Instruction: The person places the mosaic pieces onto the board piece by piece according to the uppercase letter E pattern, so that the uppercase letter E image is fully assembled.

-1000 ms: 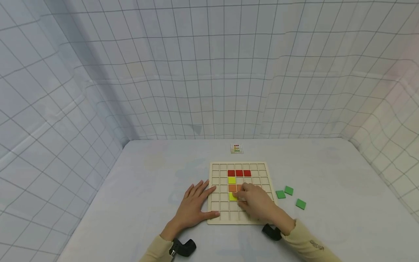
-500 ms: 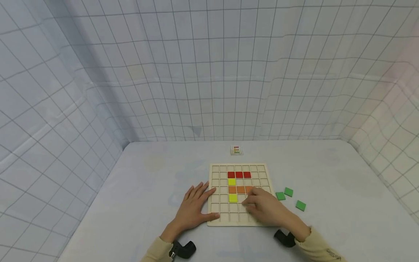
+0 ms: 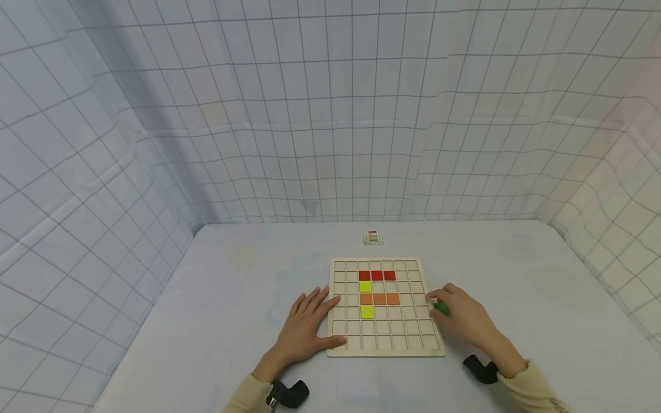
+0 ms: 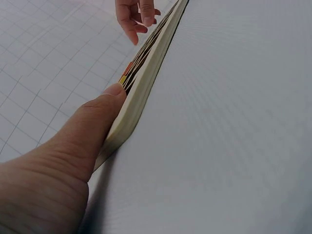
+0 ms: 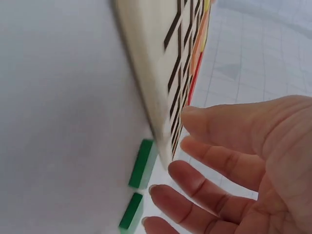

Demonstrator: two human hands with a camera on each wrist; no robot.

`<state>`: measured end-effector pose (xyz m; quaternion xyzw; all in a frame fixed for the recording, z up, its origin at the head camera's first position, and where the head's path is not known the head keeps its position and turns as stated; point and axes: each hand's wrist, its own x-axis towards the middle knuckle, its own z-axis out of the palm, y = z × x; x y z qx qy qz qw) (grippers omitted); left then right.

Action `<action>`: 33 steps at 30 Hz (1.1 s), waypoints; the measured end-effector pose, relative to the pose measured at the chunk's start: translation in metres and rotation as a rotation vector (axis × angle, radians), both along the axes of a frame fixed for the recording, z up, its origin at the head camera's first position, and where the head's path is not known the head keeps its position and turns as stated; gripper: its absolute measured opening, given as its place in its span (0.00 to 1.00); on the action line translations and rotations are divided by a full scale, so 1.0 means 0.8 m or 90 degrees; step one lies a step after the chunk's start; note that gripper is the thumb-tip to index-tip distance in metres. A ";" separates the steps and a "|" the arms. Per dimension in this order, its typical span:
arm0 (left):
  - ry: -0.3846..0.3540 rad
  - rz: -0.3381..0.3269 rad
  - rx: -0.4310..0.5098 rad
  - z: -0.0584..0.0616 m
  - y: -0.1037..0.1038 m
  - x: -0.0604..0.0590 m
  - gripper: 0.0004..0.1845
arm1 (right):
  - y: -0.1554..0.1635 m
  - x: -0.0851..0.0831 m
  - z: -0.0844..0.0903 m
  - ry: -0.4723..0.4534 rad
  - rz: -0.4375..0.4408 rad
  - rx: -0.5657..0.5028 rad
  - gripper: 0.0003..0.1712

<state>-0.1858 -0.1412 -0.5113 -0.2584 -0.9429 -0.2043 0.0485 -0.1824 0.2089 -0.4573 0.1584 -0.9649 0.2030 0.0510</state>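
The pale wooden grid board [image 3: 383, 342] lies flat on the table. Set in its squares are a row of red tiles [image 3: 377, 276], two yellow tiles [image 3: 367, 312] and a row of orange tiles [image 3: 379, 299]. My left hand [image 3: 303, 331] rests with spread fingers on the board's left edge, its thumb [image 4: 107, 105] over the rim. Just past the right edge hovers my right hand [image 3: 462, 315], thumb and fingers apart with nothing between them. Under it one green tile [image 3: 442, 308] shows partly; the right wrist view has two green tiles [image 5: 142, 164] beside the board.
A small card [image 3: 373, 237] with a coloured grid pattern lies behind the board. White cloth walls [image 3: 330, 126] with a grid of lines stand at the back and sides of the white table [image 3: 248, 264]. Black wrist-camera mounts [image 3: 291, 394] hang below both wrists.
My right hand has let go of the orange tile, now in its square, and moved right, off the board, to the green tiles. The left hand has stayed in place.
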 end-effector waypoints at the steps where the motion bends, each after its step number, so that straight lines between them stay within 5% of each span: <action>1: 0.000 0.001 0.000 0.000 0.000 0.000 0.47 | 0.003 0.000 -0.001 -0.002 -0.006 0.006 0.17; 33: -0.006 -0.003 0.002 -0.002 -0.001 -0.002 0.47 | 0.036 0.014 0.002 -0.007 0.041 0.081 0.18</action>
